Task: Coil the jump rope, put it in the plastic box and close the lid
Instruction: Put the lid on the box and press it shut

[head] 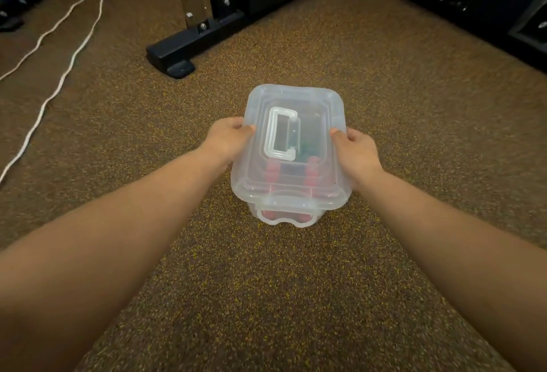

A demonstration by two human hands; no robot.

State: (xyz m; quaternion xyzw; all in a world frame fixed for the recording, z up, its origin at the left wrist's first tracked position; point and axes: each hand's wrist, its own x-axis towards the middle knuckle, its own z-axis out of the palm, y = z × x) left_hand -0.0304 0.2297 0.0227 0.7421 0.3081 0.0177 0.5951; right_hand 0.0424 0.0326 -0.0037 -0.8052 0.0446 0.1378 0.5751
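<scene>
White cords (63, 46) ran across the floor (296, 297) at far left, black machine base (189, 46) behind. Left hand (226, 139) clamped the left edge of the plastic box (288, 214), grip closed on it, thumb on the lid (299, 99). Lid sat on the box, carry handle (281, 135) flat. Jump rope (310, 170) was inside, red parts blurry through the plastic. Right hand (359, 152) gripped the right edge, thumb on top. Box appeared to rest on the floor.

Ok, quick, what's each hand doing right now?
Left hand: closed on the left edge of the plastic box lid.
Right hand: closed on the lid's right edge.
</scene>
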